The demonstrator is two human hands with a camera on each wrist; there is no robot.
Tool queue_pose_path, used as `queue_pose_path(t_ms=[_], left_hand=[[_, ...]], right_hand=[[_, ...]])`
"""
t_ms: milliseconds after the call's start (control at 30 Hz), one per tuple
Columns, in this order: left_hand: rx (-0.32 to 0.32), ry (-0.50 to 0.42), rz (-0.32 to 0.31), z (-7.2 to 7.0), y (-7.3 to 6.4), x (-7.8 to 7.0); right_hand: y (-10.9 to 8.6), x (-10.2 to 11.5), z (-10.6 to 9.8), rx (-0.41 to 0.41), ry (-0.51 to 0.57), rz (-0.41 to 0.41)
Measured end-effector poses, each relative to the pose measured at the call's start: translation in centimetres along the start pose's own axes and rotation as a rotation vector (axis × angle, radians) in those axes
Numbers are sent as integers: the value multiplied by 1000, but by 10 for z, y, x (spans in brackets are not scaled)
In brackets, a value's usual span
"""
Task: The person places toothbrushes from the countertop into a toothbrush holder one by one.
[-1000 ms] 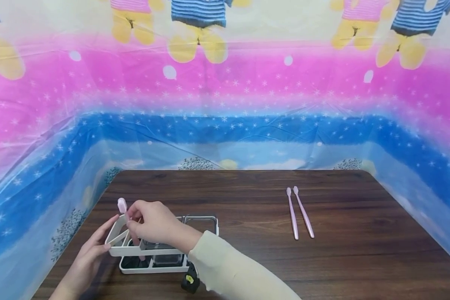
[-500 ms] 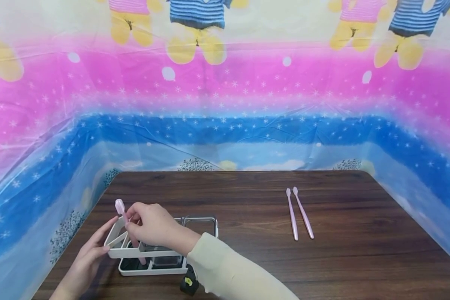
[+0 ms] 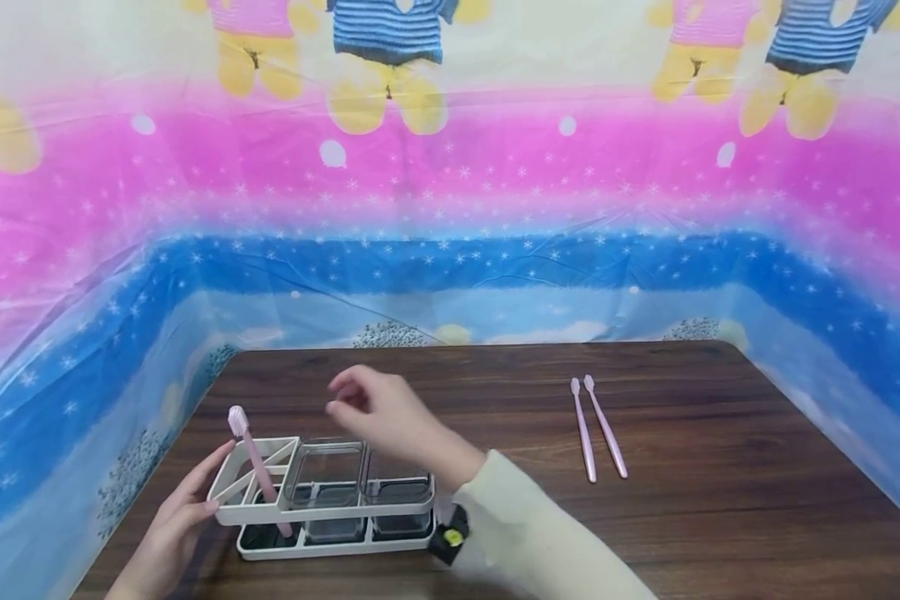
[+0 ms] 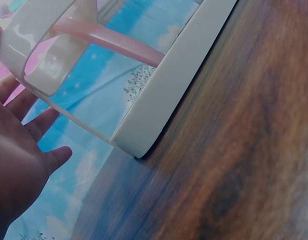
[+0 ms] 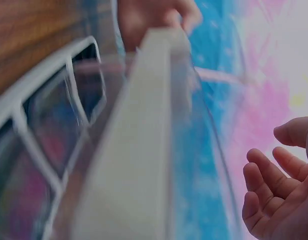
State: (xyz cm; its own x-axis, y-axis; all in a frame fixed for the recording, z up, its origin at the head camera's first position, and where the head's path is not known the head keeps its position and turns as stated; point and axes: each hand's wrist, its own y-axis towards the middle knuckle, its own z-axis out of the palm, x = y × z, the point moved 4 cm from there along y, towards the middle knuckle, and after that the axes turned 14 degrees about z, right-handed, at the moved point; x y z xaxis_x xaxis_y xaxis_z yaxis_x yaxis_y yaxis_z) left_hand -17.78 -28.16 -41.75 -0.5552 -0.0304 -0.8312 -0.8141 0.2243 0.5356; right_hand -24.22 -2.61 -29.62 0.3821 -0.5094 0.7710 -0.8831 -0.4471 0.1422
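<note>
A white two-tier toothbrush holder (image 3: 322,515) stands at the left of the table, two clear cups (image 3: 328,457) in its right part. In its divided left section a pink toothbrush (image 3: 258,460) leans, head up to the left, lower end at the dark base. My left hand (image 3: 167,521) holds the holder's left end between thumb and forefinger; in the left wrist view its other fingers (image 4: 44,124) are spread near the rim. My right hand (image 3: 390,417) hovers above and behind the cups, fingers loosely bent, holding nothing. In the right wrist view its fingers (image 5: 274,182) are apart from the holder.
Two more pink toothbrushes (image 3: 583,429) lie side by side on the dark wooden table (image 3: 720,467), right of centre. A patterned pink and blue cloth (image 3: 450,192) hangs behind and around the table. A small black device (image 3: 450,535) is on my right wrist.
My right hand has let go of the toothbrush and moved up and to the right. The toothbrush stays leaning in the holder. My left hand keeps its place at the holder's end.
</note>
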Motion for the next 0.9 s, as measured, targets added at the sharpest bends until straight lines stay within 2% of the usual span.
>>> queue_pose_path(t_ms=[267, 467, 700, 900], left_hand=[[-1, -3, -21, -1, -2, 3], [12, -14, -21, -2, 0, 4], [18, 27, -64, -3, 1, 4], [20, 51, -102, -2, 1, 6]], right_hand=[[-33, -67, -85, -199, 11, 120], [-57, -122, -137, -285, 30, 266], [-76, -174, -176, -365, 29, 377], [-84, -216, -192, -391, 23, 531]])
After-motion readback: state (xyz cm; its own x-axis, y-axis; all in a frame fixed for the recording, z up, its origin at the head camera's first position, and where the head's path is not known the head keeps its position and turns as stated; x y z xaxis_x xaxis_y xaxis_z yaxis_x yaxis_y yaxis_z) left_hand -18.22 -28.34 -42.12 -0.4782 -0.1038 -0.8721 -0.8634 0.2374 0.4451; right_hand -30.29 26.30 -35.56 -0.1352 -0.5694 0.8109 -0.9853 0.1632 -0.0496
